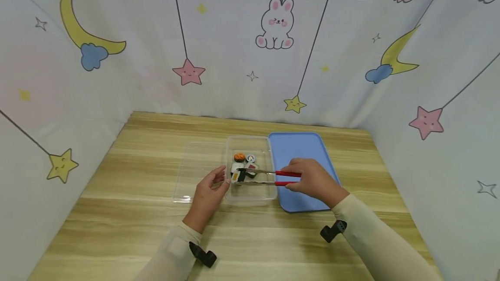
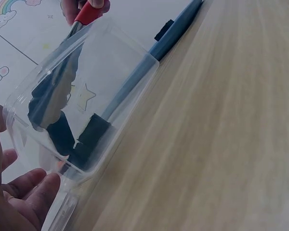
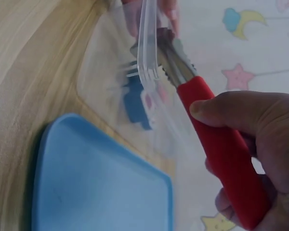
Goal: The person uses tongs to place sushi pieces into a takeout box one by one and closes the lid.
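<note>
My right hand (image 1: 315,181) grips red-handled metal tongs (image 1: 288,173), which reach in over a clear plastic box (image 1: 269,155). Between the tong ends is a toy sushi piece (image 1: 235,177) with a dark band and a yellow-orange middle; whether it is clamped is hard to tell. Other sushi pieces sit in the box: an orange-topped one (image 1: 239,157), a round roll (image 1: 250,158), a white one (image 1: 236,166) and one with a dark red middle (image 1: 252,167). My left hand (image 1: 208,196) touches the box's left wall with relaxed fingers.
A blue tray (image 1: 304,146) lies right beside the box. On the left, a flat clear lid (image 1: 195,164) rests on the wood-grain table (image 1: 129,177). Patterned curtains (image 1: 234,94) enclose the table at the back and sides.
</note>
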`<control>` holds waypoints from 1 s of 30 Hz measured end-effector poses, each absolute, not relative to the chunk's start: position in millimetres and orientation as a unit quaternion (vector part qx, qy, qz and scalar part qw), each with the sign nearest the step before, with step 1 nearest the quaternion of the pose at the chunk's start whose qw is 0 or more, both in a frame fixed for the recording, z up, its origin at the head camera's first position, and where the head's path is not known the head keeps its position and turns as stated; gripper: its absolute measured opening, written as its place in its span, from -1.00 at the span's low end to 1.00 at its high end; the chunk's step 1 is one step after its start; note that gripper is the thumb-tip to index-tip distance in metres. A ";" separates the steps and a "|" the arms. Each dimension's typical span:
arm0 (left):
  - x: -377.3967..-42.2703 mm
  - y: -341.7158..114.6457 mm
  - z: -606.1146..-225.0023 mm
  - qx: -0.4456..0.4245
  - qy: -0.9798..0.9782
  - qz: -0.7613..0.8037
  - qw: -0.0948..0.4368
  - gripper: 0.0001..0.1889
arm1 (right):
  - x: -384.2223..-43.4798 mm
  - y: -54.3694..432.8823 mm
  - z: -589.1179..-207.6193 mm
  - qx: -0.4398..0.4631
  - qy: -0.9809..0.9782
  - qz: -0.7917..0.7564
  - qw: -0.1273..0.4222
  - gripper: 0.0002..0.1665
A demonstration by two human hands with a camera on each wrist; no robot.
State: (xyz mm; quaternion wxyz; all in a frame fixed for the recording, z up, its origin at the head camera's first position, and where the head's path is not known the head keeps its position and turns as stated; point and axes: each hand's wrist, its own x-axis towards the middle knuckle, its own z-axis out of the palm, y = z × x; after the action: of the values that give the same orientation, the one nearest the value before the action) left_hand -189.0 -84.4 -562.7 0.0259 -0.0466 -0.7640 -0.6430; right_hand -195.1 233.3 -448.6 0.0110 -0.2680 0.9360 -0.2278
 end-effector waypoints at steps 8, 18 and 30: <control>-189.8 -86.4 -563.6 -0.049 -0.760 -0.648 0.023 -0.49 | -208.6 225.8 -446.7 -0.290 0.937 -0.193 0.036 -0.60; -191.5 -85.4 -565.5 -0.036 -0.758 -0.651 0.019 -0.47 | -209.3 219.0 -427.0 -0.301 0.944 -0.131 0.041 -0.63; -191.3 -86.9 -565.7 -0.048 -0.760 -0.648 0.022 -0.47 | -210.2 209.2 -425.5 -0.299 0.948 -0.100 0.048 -0.66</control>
State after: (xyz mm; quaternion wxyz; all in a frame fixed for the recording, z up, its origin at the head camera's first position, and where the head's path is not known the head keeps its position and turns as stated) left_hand -191.3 -86.9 -565.7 0.0224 -0.0482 -0.7600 -0.6477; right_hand -210.2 209.2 -425.5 0.0485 -0.2991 0.9477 -0.1002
